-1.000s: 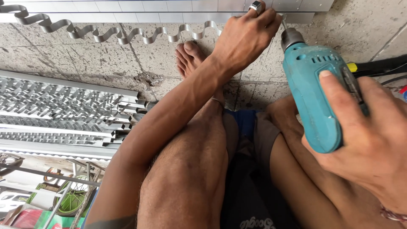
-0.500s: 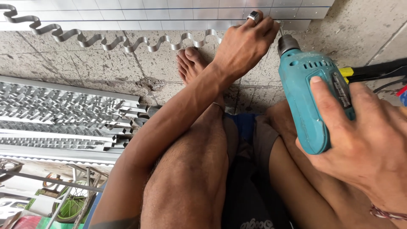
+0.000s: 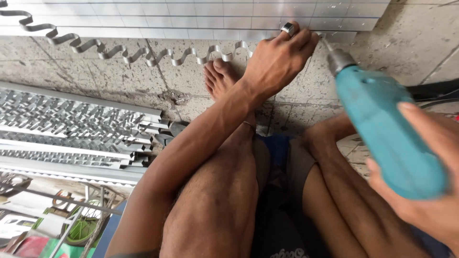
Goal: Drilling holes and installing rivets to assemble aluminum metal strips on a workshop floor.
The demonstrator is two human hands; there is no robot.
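Two hands at work, seen from above, person seated on speckled concrete floor (image 3: 406,43).

1. Left hand (image 3: 279,59): fingers spread flat, pressed down on lower edge of pale ribbed sheet-metal panel (image 3: 201,14) at top of view. Grips nothing; acts as a clamp. Silver ring (image 3: 288,29) on one finger.

2. Right hand (image 3: 420,196): closed around body of teal power drill (image 3: 387,138). Drill angled up-left, thin bit (image 3: 326,44) w/ tip at panel edge, just beside left fingertips.

3. Wavy cut metal strip (image 3: 119,50) lies on floor along panel edge, ending near a bare foot (image 3: 217,76). Stack of notched grey metal channels (image 3: 71,129) lies to the left, well apart from drill point.

Good practice for this step (judgement):
- Keep left fingers clear of bit line; gap looks tight, so slip risk is high.
- Keep palm pressure steady so thin sheet doesn't chatter or lift.
- Hold drill axis as square to sheet as posture allows; it's tilted now, so bit may skate.
- Start slow, light feed till bit bites.
- Keep foot back from swarf and sharp strip edge.
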